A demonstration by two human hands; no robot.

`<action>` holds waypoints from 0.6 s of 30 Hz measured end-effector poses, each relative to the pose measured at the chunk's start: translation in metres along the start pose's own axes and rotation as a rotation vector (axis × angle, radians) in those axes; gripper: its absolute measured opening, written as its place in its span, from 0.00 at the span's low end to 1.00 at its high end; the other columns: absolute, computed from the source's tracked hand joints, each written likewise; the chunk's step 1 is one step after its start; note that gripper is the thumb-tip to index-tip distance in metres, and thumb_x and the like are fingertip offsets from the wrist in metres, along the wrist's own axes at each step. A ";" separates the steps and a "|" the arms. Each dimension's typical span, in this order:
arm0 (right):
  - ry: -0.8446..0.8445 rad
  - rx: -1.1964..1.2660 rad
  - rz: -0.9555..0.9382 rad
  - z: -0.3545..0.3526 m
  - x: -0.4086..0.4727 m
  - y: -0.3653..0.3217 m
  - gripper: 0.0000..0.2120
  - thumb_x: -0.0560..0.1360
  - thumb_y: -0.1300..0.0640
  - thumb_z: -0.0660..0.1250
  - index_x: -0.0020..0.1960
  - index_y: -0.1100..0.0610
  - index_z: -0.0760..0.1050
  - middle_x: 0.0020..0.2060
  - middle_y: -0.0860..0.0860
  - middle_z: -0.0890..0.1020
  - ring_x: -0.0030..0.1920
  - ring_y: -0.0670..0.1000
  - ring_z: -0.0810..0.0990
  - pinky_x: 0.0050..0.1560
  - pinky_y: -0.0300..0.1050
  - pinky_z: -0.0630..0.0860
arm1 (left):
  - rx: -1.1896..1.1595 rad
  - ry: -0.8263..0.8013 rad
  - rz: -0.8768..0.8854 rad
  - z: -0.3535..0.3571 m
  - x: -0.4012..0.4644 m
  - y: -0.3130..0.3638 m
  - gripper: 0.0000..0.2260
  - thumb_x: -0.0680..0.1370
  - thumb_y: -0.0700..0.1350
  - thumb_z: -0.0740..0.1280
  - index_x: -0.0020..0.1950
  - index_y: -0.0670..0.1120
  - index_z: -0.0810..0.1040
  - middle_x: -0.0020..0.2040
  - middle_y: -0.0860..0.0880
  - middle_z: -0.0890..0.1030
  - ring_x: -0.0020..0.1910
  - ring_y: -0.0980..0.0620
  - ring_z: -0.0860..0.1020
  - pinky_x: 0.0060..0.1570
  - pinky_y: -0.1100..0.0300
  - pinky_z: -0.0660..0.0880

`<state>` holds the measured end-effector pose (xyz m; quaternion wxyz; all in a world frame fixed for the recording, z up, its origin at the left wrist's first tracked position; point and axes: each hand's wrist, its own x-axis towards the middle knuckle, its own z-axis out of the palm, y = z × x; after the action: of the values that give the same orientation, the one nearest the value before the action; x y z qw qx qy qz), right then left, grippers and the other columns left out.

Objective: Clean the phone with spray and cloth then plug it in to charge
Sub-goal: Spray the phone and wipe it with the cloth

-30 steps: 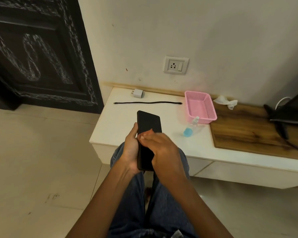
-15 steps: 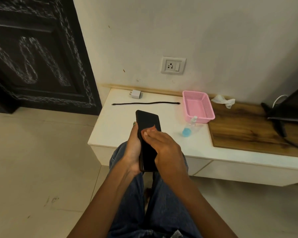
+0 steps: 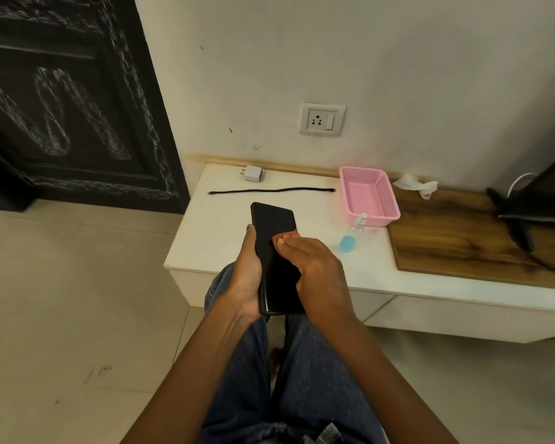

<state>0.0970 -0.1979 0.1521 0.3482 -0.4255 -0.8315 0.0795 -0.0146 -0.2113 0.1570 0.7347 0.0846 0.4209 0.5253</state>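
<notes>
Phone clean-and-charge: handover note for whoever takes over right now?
Left hand: holds the phone upright over the lap, screen dark.
Right hand: fingers press a small reddish cloth on the screen, wiping.
On the table: spray bottle lying by the pink basket, cable laid straight, charger near the wall, below the socket.
Done: cannot tell whether spray was applied.
Left: finish wiping, then join cable, charger, socket and phone.

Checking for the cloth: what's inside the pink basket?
The pink basket looks empty: bare mesh floor, no cloth. Its near inner wall is hidden by the rim, and the spray bottle lies in front.
</notes>
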 end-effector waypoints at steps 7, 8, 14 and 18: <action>-0.002 0.028 -0.120 -0.003 -0.038 -0.001 0.13 0.68 0.68 0.65 0.50 0.63 0.82 0.47 0.54 0.84 0.49 0.52 0.80 0.55 0.38 0.73 | 0.035 0.085 0.017 -0.013 0.004 0.002 0.36 0.76 0.70 0.50 0.46 0.42 0.86 0.48 0.41 0.84 0.47 0.45 0.81 0.50 0.52 0.77; -0.008 0.017 -0.124 -0.005 -0.036 0.000 0.12 0.69 0.66 0.63 0.50 0.63 0.82 0.47 0.54 0.84 0.49 0.52 0.80 0.54 0.39 0.74 | 0.037 0.082 0.015 -0.012 0.005 0.002 0.36 0.76 0.69 0.50 0.49 0.42 0.85 0.50 0.41 0.83 0.48 0.45 0.81 0.50 0.52 0.77; -0.052 0.021 0.020 -0.016 -0.003 0.014 0.22 0.60 0.79 0.68 0.51 0.64 0.81 0.47 0.57 0.83 0.49 0.59 0.81 0.52 0.55 0.77 | 0.093 0.051 0.009 -0.002 0.001 -0.001 0.29 0.79 0.65 0.52 0.51 0.44 0.83 0.42 0.43 0.86 0.38 0.48 0.84 0.34 0.58 0.79; -0.037 0.035 -0.001 -0.010 -0.013 0.013 0.22 0.63 0.78 0.65 0.54 0.64 0.80 0.50 0.57 0.82 0.50 0.58 0.80 0.53 0.52 0.77 | 0.068 0.038 0.047 -0.003 0.000 0.003 0.28 0.80 0.62 0.52 0.43 0.42 0.82 0.36 0.43 0.85 0.32 0.48 0.83 0.30 0.59 0.80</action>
<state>0.1168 -0.2012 0.1479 0.3404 -0.4172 -0.8365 0.1019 -0.0193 -0.2111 0.1568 0.7107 0.1093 0.4505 0.5292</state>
